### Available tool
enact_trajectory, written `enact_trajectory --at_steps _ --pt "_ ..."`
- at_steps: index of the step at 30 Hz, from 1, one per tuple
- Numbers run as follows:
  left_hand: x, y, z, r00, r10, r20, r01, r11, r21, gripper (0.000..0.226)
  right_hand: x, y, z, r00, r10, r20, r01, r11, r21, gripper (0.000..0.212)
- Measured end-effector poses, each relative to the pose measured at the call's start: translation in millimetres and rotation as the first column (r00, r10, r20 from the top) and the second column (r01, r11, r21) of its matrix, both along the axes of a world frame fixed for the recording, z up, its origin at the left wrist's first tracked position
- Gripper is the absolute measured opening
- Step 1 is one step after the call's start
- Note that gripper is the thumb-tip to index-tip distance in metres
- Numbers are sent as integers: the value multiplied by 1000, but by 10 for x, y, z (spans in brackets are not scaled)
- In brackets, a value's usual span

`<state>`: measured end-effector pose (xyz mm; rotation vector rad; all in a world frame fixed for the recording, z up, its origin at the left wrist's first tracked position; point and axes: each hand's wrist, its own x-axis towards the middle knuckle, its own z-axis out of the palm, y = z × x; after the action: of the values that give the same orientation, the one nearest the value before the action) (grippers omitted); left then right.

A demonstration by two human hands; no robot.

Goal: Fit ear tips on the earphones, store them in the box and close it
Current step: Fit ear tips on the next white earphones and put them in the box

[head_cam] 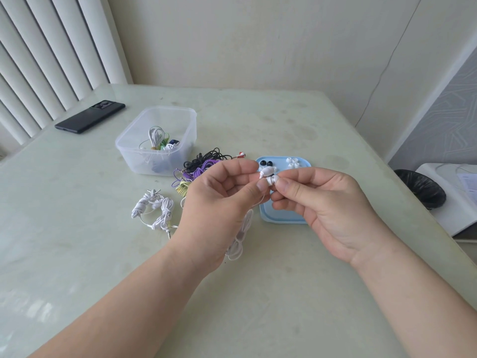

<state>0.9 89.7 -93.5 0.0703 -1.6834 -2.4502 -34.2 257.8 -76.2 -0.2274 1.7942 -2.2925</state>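
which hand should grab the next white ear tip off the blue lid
Probably right. The right hand is above the blue lid, nearest the white ear tips; the left hand holds the white earphones.

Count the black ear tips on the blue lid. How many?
2 black ear tips, both on the blue lid, far left corner: one left, one right. The left hand and right hand may hide more.

The left forearm point(144, 293) and right forearm point(413, 293) are bare. Same for the left hand point(219, 202) and right hand point(327, 205), nails short.
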Motion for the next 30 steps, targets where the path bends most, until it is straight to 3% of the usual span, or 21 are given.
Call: enact_trajectory --at_steps 9,23,26,28,30 --pt "1 28 -19 999 51 -10 -51 998 -32 20 60 -108 -97 975 -162 -150 176 981 82 9" --pt "-10 -18 -5 1000 3 -15 -4 997 -75 18 1 -9 -87 981 -100 -165 120 986 117 14" --pt "-20 -17 30 1000 -4 -25 3 998 -67 23 63 -1 -119 943 -69 -326 199 901 385 22" --pt "-23 -52 68 999 0 -37 -3 997 -81 26 138 -73 -148 877 99 -471 233 769 596 24" --pt "-35 -86 94 999 1 -33 -4 996 -84 26 178 -146 -192 832 225 -508 255 658 709 29"
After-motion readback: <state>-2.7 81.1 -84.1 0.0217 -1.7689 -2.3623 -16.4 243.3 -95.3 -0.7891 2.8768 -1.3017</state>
